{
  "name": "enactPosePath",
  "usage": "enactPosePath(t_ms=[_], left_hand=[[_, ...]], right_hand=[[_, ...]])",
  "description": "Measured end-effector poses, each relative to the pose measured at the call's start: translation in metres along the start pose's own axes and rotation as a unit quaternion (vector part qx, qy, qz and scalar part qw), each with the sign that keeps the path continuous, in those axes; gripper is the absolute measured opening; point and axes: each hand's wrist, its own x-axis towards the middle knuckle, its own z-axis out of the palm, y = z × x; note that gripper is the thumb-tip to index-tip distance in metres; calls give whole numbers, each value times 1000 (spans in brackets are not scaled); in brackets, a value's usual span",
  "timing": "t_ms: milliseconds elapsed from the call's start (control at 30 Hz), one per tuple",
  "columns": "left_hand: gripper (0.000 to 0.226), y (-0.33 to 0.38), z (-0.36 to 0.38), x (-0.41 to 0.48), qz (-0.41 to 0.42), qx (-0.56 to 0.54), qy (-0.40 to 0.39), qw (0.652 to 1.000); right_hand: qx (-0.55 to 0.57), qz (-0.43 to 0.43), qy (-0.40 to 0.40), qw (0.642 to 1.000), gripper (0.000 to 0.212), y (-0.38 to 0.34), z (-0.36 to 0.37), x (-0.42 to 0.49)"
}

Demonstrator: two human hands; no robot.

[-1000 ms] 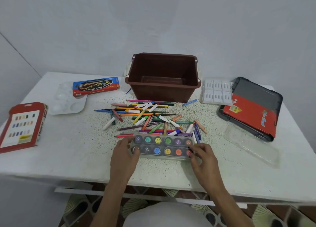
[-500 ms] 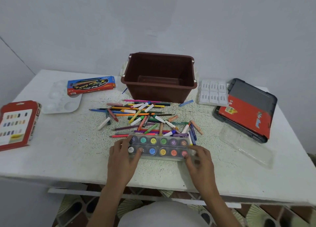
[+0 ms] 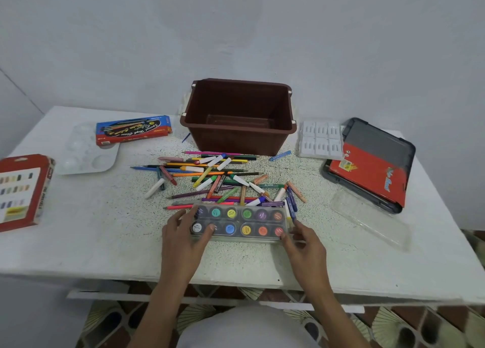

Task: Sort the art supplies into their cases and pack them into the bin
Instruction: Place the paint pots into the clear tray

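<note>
A clear paint case (image 3: 240, 223) with two rows of six round colour pots lies flat at the near middle of the white counter (image 3: 91, 229), its long side running left to right. The left hand (image 3: 181, 235) holds its left end, fingers (image 3: 193, 211) bent over the far left corner and the thumb laid across the top of a near-row pot. The right hand (image 3: 304, 245) holds the right end, thumb on the near right corner and the other fingers curled round the short side. Whether the case is raised off the counter at all, I cannot tell. Just beyond the case, touching its far edge, sprawls a loose pile of crayons, markers and pencils (image 3: 217, 179), lying every which way. Farther back, at the middle of the counter, stands the brown bin (image 3: 236, 143), upright and open at the top. To the left of the bin lies a blue and red pencil box (image 3: 132, 130), its near end overlapping a white mixing palette (image 3: 84, 156). A red box (image 3: 21, 190) with colour swatches sits at the far left edge. To the right of the bin is a white moulded tray (image 3: 321, 140), then a dark case (image 3: 380, 140) with a red card lying on it, and nearer, a clear plastic lid (image 3: 367, 219).
</note>
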Motion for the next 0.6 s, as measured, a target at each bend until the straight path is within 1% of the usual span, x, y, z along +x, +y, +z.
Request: enactPosePath(t_ms=[100, 233, 300, 400, 467, 600], left_hand=[[64, 0, 0, 0, -1, -5, 3, 1000], [64, 2, 0, 1, 0, -7, 8, 1000], [64, 2, 0, 1, -3, -5, 7, 1000], [64, 5, -2, 3, -4, 25, 6, 1000], [64, 7, -3, 4, -9, 34, 2, 999], [64, 13, -4, 5, -25, 6, -8, 1000]], right_hand=[[-7, -3, -13, 1000, 43, 0, -2, 0], [-61, -64, -23, 996, 41, 1, -6, 2], [-131, -112, -22, 985, 34, 4, -6, 4], [-232, -190, -9, 954, 29, 7, -5, 6], [-247, -205, -7, 947, 29, 4, -8, 7], [-255, -206, -6, 945, 24, 1, -9, 5]])
